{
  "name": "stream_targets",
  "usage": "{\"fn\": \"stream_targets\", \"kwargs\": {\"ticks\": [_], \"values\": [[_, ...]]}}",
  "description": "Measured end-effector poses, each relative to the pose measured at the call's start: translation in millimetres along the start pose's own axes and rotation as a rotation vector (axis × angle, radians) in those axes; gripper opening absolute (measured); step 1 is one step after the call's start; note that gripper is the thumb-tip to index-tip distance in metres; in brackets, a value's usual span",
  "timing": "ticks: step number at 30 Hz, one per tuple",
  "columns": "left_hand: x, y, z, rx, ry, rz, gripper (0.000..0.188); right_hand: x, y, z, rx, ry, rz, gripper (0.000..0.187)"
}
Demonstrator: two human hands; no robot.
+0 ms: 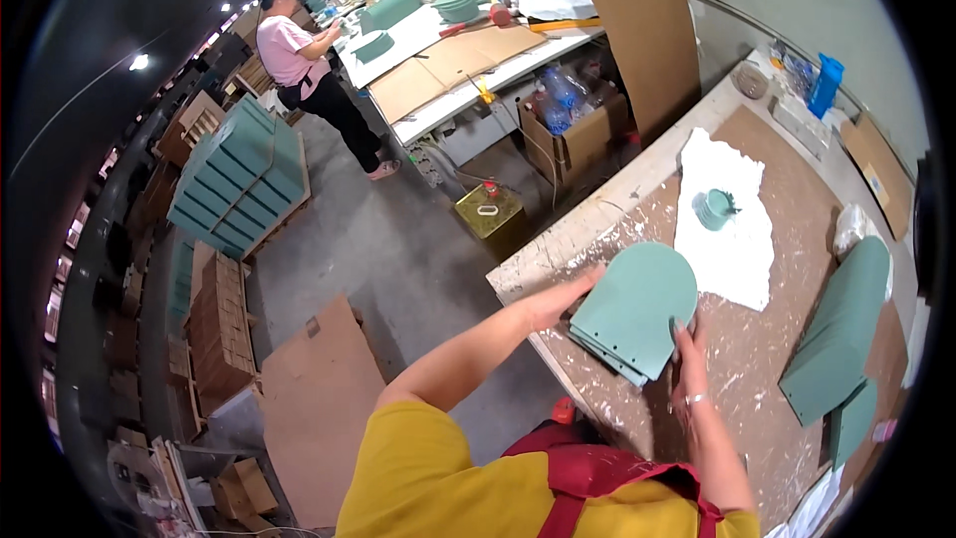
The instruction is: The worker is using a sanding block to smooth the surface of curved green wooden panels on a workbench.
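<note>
Between my hands is a small stack of green round-topped panels [637, 304], with a row of small dark holes along the straight end. My left hand [570, 299] grips the stack's left edge, its fingers partly hidden by the panels. On the opposite edge, my right hand [687, 354] closes with the thumb over the top panel. The stack is held above the brown, paint-flecked worktable [737, 359]. Just beyond it, a green paint-smeared cup [713, 209] stands on a torn white sheet [742, 264]. A longer row of matching green panels [841, 334] leans together at the right.
A large cardboard sheet [642, 40] stands upright beyond the table's far left corner. Below it are a box of plastic bottles [573, 130] and a yellow-green metal can [490, 217]. A co-worker [299, 50] stands at another table, near stacked green panels [244, 174]. A blue bottle [826, 87] stands far right.
</note>
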State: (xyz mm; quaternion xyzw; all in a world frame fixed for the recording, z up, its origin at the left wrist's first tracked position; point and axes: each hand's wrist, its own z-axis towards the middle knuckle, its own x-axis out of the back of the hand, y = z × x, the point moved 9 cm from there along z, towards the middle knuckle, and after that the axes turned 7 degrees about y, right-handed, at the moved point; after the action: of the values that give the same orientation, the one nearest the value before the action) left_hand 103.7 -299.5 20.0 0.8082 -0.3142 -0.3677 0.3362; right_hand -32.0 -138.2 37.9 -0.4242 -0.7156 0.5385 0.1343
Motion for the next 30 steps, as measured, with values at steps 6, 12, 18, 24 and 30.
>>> {"fn": "stream_targets", "kwargs": {"ticks": [6,12,18,24,30], "values": [[-28.1,27.7,-12.0,-0.033,-0.003,0.182,0.101,-16.5,16.1,-7.1,-0.225,0.022,0.087,0.065],[-13.8,61.9,-7.6,0.093,-0.040,0.270,0.092,-40.6,24.2,15.9,-0.138,0.025,0.017,0.081],[14.0,54.1,11.7,-0.069,-0.043,0.279,0.083,-40.4,34.3,33.9,-0.142,0.026,-0.025,0.069],[3.0,74.5,21.3,-0.268,0.198,0.958,0.078,50.8,3.5,-21.8,0.085,-0.157,-0.067,0.064],[-124.3,115.1,-36.3,-0.992,0.497,1.494,0.068,196.2,-36.8,-93.6,0.529,0.058,-0.830,0.059]]}}
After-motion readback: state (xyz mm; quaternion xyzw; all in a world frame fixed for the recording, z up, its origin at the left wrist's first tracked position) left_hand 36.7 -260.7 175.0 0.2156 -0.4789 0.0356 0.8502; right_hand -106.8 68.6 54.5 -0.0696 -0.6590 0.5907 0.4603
